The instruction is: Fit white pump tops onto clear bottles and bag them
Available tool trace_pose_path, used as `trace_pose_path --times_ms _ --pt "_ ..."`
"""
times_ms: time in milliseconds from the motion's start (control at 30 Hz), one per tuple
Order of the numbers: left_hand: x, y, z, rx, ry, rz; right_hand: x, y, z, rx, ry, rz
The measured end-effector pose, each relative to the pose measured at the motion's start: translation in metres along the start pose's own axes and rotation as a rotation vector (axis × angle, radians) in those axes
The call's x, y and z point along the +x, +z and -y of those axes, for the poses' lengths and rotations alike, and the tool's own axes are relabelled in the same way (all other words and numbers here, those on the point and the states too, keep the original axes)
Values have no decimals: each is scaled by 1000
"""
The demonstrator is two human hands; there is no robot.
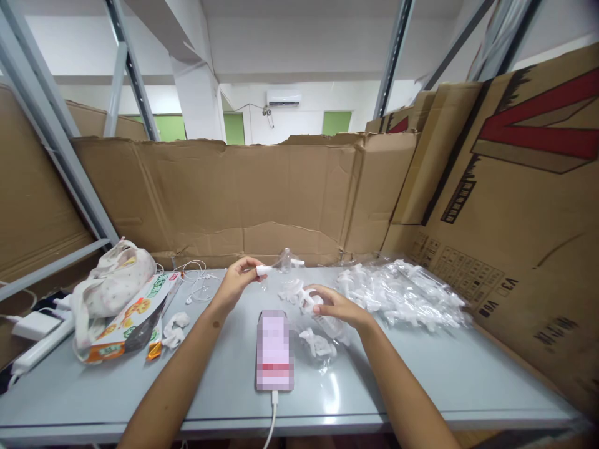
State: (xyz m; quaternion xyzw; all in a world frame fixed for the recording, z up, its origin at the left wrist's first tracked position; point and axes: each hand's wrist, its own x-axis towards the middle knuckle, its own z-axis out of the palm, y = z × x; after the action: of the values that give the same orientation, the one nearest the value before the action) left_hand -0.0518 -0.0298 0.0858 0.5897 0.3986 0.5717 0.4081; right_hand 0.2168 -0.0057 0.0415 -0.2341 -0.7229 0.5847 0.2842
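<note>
My left hand (237, 282) pinches a small white cylindrical piece (263, 270) above the far middle of the table. Close to it is a clear plastic bag (285, 259) with a small white part. My right hand (339, 307) curls its fingers round a white plastic part (309, 300) among clear wrapping. What kind of parts these are, I cannot tell. Nearer to me, a clear bag of white parts (319, 344) lies beside the phone. Between my forearms lies the phone (274, 349), its lit screen blurred, with a white charging cable (274, 405) plugged in.
Many bagged white parts (402, 293) are heaped at the right. A snack box (135, 315), a white cloth bag (116, 274), crumpled tissue (175, 330), wired earphones (199, 284) and a power strip (42, 349) occupy the left. Cardboard walls (253, 193) enclose the grey table (210, 386).
</note>
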Motion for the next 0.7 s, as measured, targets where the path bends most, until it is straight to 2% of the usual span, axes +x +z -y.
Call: trace_pose_path --times_ms 167,400,700 --pt "3 1 -11 13 3 127 1 4 3 -42 5 28" --pt "4 3 -24 83 -54 224 0 7 8 -66 -23 22" --pt "9 -3 -35 210 -11 334 -1 8 9 -77 -31 21"
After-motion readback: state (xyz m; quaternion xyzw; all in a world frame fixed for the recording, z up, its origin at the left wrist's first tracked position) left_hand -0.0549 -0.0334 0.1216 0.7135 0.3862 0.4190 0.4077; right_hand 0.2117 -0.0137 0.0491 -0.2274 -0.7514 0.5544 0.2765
